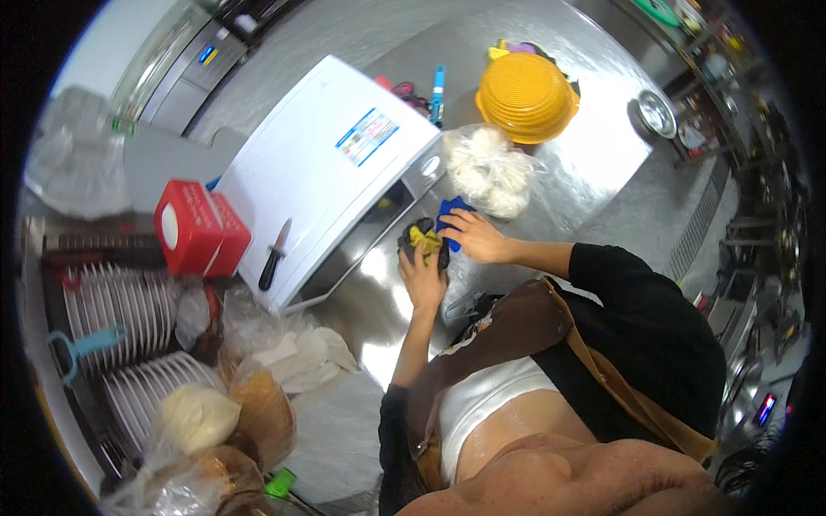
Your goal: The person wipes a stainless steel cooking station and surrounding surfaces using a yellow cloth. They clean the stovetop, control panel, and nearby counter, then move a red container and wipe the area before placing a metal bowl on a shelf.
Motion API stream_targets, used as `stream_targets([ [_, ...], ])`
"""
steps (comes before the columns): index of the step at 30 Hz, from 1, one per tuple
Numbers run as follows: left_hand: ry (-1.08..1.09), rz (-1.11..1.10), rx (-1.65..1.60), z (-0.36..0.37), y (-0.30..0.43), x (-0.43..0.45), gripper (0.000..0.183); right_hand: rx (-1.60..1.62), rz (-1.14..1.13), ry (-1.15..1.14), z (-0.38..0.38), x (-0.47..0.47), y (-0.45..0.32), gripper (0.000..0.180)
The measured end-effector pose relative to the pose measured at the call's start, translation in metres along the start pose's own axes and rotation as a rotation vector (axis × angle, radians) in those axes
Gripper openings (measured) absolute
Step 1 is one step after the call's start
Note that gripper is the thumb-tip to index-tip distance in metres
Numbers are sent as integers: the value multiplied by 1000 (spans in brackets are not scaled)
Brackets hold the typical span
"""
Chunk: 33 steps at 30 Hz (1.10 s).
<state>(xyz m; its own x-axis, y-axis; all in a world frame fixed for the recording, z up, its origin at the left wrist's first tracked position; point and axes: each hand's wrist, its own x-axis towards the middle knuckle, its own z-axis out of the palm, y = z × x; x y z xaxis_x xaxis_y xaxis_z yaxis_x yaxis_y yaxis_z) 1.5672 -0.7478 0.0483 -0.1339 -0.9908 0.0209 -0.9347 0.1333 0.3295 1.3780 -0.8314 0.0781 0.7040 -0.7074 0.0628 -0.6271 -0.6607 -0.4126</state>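
On the steel worktop (pixel 381 290), my left hand (pixel 424 277) has its fingers on a crumpled black and yellow bundle (pixel 423 238), perhaps cloth or gloves. Just to its right, my right hand (pixel 476 237) rests its fingertips on a blue cloth (pixel 453 206); how firmly either hand grips is hard to see. A clear plastic bag of white, lumpy pieces (pixel 487 168) lies beyond my right hand. The white microwave oven (pixel 316 142) stands to the left of both hands, with a black-handled knife (pixel 274 255) on its top.
A yellow colander (pixel 529 97) sits upside down farther back, and a metal bowl (pixel 656 114) is at the right. A red box (pixel 200 229) stands at the microwave's left end. Racked white plates (pixel 119 309) and bagged food (pixel 261 413) are at the lower left.
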Motion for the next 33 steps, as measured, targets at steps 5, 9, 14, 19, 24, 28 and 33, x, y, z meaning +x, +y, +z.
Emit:
stream_targets([
  [5, -89, -61, 119, -6, -11, -11, 56, 200, 60, 77, 1, -43, 8, 46],
  [9, -54, -96, 115, -12, -11, -35, 55, 313, 139, 136, 8, -80, 20, 41],
  [14, -215, -40, 134, -15, 2, -85, 54, 430, 191, 152, 7, -129, 38, 31],
  [19, -276, 456, 127, -5, 10, -86, 58, 498, 429, 221, 1, -178, 43, 28],
  [24, -398, 898, 33, 10, 43, -31, 57, 476, 627, 381, 1, -228, 32, 26],
  [28, -489, 1034, -54, 23, 99, 12, 71, 396, 787, 472, 2, -288, 22, 23],
  [33, -437, 979, -73, 62, 178, 64, 86, 363, 1038, 615, 8, -372, 27, 24],
])
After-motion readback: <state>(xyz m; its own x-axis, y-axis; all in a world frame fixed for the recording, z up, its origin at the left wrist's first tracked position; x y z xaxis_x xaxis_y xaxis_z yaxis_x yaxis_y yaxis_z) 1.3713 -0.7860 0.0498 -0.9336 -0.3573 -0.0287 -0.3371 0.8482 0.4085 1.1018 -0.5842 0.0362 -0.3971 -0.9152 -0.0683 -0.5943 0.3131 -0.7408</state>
